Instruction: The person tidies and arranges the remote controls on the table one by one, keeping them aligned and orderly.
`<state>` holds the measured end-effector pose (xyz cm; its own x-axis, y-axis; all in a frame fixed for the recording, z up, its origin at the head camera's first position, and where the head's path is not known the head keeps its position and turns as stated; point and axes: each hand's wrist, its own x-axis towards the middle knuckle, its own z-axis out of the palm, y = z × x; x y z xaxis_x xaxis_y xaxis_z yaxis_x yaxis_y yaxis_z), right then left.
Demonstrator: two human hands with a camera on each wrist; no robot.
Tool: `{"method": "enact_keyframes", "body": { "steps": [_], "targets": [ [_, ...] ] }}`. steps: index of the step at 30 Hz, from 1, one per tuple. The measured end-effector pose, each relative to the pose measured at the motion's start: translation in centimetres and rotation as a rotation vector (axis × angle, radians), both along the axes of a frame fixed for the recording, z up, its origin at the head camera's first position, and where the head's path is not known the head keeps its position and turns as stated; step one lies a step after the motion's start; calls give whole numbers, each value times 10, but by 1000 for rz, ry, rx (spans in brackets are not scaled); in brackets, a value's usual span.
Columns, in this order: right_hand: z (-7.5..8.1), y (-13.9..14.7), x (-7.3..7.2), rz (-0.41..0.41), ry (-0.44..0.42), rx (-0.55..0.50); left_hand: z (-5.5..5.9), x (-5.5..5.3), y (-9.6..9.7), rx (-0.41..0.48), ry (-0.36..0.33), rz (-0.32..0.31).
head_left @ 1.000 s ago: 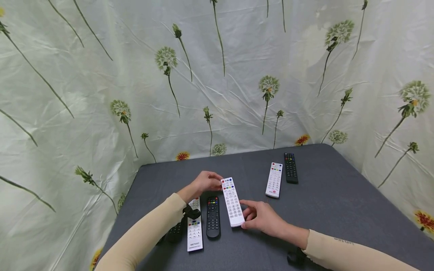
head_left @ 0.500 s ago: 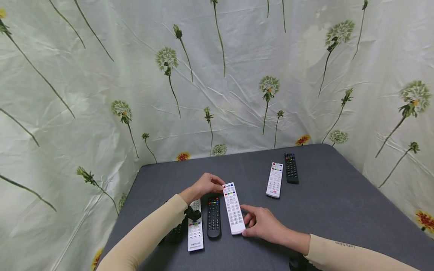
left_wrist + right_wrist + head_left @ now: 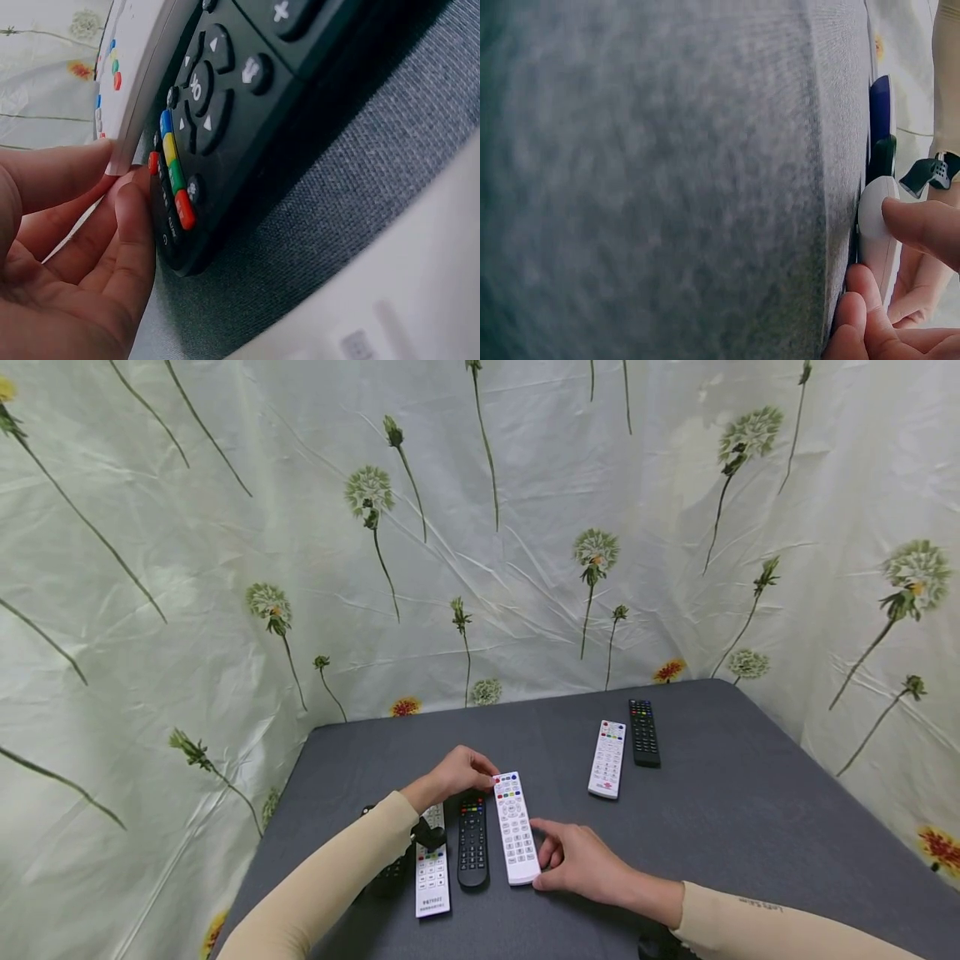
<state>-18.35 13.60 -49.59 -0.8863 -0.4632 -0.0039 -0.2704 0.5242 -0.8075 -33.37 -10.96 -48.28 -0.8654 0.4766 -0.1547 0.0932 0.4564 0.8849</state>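
Both hands hold a white remote control (image 3: 516,831) with coloured buttons near its far end. My left hand (image 3: 459,771) pinches its upper left corner between thumb and fingers; the left wrist view shows that corner of the white remote (image 3: 133,97) in the grip. At the near end, my right hand (image 3: 577,860) grips the lower right side, and in the right wrist view its thumb lies on the end of the remote (image 3: 877,217), close to the cloth. A black remote (image 3: 472,843) lies just left of it, roughly parallel.
Left of the black remote lies a longer white remote (image 3: 432,881), partly under the left wrist. Another dark remote (image 3: 390,870) is mostly hidden by the left sleeve. At the back right are a white remote (image 3: 607,760) and a black remote (image 3: 644,732) on the grey table (image 3: 720,810).
The white remote has come down and nearer the table's front, ending slightly straighter beside the black one. Both hands have moved with it, keeping hold.
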Motion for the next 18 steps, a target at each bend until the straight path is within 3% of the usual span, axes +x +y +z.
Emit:
{"method": "enact_keyframes", "body": {
  "steps": [12, 18],
  "targets": [
    [0, -4, 4, 12, 30, 23, 0, 1, -2, -97, 50, -40],
    [-1, -4, 4, 15, 29, 21, 0, 3, -1, -96, 50, -43]
  ]
}}
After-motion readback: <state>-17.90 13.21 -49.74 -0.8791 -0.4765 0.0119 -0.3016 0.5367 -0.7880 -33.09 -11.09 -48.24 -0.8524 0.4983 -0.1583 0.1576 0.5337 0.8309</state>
